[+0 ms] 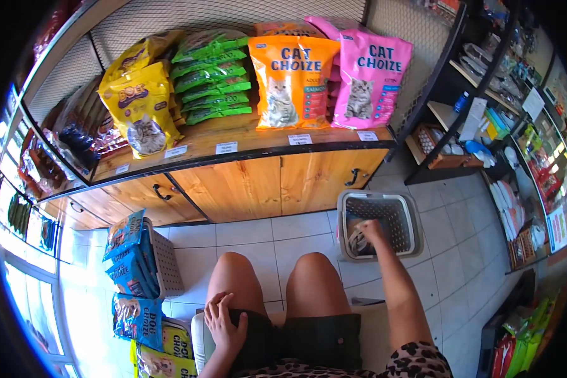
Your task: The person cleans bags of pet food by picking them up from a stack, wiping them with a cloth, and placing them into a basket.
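Observation:
My left hand (225, 324) lies on my left thigh, at the hem of my dark shorts, with its fingers spread and nothing in it. My right hand (370, 230) reaches down into a grey plastic basket (411, 220) on the floor by my right knee. Its fingers are curled closed. Just under them, inside the basket, sits a small bundle (358, 243) that looks like greyish cloth. Whether the fingers grip this bundle is hidden from above.
A wooden cabinet shelf (214, 140) ahead bears yellow bags (138, 104), green packs (211, 82), an orange bag (290, 82) and a pink bag (373, 79) of cat food. To my left stands a basket (167, 264) with blue dog food bags (132, 271). Shelving (441, 116) rises at right.

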